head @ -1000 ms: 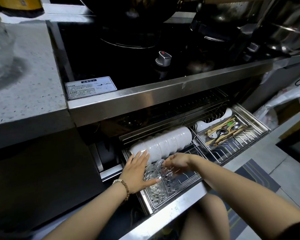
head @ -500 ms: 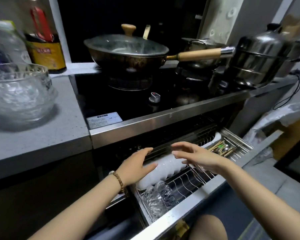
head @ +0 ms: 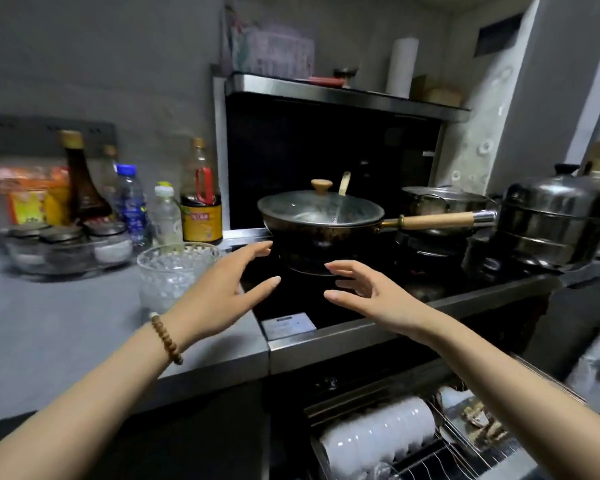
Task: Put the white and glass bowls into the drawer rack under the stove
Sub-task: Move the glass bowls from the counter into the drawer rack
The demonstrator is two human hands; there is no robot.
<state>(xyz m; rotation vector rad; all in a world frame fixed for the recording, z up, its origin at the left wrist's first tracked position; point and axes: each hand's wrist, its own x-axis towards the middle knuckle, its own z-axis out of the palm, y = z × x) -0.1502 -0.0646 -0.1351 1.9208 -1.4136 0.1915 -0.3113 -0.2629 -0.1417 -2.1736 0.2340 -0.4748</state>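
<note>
Grey counter (head: 49, 327) meets a black stove (head: 291, 299), and both hands hover over the seam, holding nothing. The left hand (head: 219, 296) is spread wide; the glass bowl (head: 174, 271) stands just to its left, partly behind it. The right hand (head: 368, 292) is relaxed, fingers loosely curved. White bowls (head: 378, 438) sit in the rack (head: 440, 459) below it. A lidded wok (head: 321, 216) sits beyond both hands.
</note>
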